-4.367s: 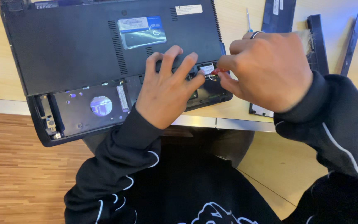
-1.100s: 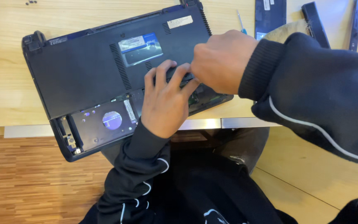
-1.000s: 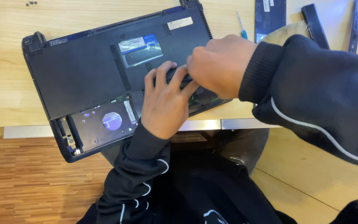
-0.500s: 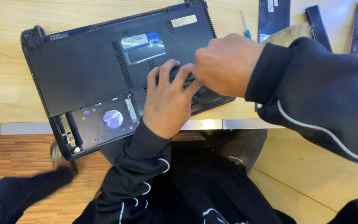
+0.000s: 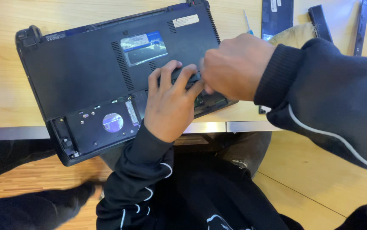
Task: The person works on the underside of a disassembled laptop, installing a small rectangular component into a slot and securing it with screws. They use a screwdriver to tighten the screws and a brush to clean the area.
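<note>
A black laptop [image 5: 85, 81] lies upside down on the wooden table [image 5: 0, 85], its near corner hanging over the edge. Its front compartment is uncovered and shows a hard drive [image 5: 107, 123] with a round shiny label. My left hand [image 5: 170, 106] lies flat on the open compartment to the right of the drive, fingers spread on the casing. My right hand [image 5: 234, 66] hovers just right of those fingers. It is curled into a loose fist with its fingertips down in the compartment. Whatever the fingertips touch is hidden under the hand.
A small blue screwdriver [image 5: 247, 23], a black cover panel [image 5: 277, 12], a black strip [image 5: 321, 21] and a thin black frame [image 5: 360, 25] lie at the table's far right. A metal strip [image 5: 243, 126] edges the table. Another person's dark leg [image 5: 43, 204] is at lower left.
My right hand has moved from the compartment's right end to over its middle, close to my left fingers. Another person's dark leg has come into view at lower left.
</note>
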